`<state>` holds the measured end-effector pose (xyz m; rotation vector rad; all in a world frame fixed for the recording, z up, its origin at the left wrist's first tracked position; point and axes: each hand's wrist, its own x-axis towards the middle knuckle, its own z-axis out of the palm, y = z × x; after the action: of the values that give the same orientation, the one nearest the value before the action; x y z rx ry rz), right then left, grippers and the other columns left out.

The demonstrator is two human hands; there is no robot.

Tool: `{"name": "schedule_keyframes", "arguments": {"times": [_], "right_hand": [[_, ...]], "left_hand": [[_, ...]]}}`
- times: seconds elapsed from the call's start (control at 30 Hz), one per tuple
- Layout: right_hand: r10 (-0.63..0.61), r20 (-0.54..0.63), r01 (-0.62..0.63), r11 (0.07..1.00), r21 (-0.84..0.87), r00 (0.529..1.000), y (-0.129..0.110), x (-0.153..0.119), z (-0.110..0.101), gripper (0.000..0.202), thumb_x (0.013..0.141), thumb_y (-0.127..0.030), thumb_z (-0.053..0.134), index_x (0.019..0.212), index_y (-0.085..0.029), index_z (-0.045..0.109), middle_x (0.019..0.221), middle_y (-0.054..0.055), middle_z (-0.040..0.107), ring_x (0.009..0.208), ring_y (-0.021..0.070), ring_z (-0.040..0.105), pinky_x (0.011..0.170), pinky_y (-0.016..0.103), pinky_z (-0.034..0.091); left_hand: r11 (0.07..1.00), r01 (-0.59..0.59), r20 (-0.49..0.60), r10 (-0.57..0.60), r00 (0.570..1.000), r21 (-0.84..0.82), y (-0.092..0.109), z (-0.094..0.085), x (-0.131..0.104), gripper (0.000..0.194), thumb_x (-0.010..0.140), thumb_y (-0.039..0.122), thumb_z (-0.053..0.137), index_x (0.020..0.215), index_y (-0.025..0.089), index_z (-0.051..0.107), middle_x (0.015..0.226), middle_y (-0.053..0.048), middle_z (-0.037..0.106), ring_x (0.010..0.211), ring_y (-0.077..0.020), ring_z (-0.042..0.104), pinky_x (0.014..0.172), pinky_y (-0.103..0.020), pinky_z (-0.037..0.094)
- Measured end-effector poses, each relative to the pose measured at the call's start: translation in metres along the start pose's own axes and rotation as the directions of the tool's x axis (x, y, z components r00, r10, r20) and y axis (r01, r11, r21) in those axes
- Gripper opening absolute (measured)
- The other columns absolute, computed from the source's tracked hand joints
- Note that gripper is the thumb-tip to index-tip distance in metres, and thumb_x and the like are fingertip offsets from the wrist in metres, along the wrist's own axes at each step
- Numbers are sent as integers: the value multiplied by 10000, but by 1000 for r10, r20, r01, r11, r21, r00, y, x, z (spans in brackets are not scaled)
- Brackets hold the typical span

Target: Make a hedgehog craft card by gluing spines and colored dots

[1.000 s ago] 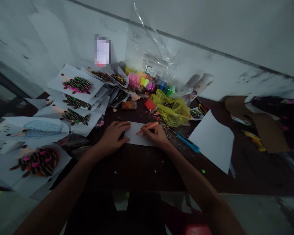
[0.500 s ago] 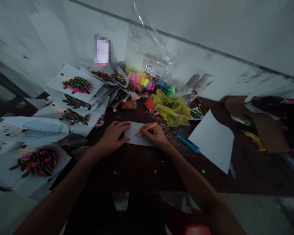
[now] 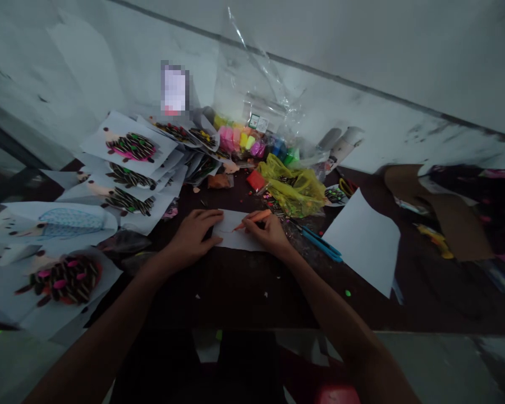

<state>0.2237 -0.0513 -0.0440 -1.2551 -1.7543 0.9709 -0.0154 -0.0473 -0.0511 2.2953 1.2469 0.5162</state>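
Observation:
A small sheet of white paper lies on the dark table in front of me. My left hand rests on its left edge, palm down with the fingers stretched out. In my right hand is an orange marker, pinched between thumb and fingers. The marker slants down to the left, its tip at the paper, where a faint line shows. The side of my right hand covers the paper's right end.
Paper sheets with seed-covered hedgehog pictures pile up on the left. Behind the paper are a yellow plastic bag and a clear bag with colourful clay packs. Blue-handled scissors and a larger white sheet lie right.
Both hands stay at the paper, with the marker's tip in almost the same spot. The camera view has shifted very slightly.

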Motion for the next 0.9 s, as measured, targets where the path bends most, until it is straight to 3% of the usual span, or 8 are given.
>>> {"name": "schedule_keyframes", "arguments": {"times": [0.53,0.7,0.9], "right_hand": [[28,-39,-29,1000,-7,999,4,-1,-1,315,922,-404,655,744,-172,772,928,74,748,784,161,656,697,269,497],[22,-47,-22,1000,4,999,7,0,0,335,905,-441,660,712,-183,751,927,73,749,805,169,668,725,277,502],[12,-46,-11,1000,27,999,9,0,2,333,898,-425,659,669,-191,723,920,66,754,838,177,677,760,284,518]], "left_hand": [[1000,-16,-23,15,1000,-23,-2,-1,-1,517,849,349,615,1348,216,642,1436,-102,631,1284,-348,543,1130,-570,400],[997,-32,-68,27,997,-75,6,-6,4,516,899,358,562,1386,190,593,1452,-118,606,1348,-319,528,1168,-545,390],[991,-125,71,129,989,-57,16,-6,23,519,850,260,579,1364,181,597,1426,-126,620,1352,-303,531,1181,-517,385]]}}
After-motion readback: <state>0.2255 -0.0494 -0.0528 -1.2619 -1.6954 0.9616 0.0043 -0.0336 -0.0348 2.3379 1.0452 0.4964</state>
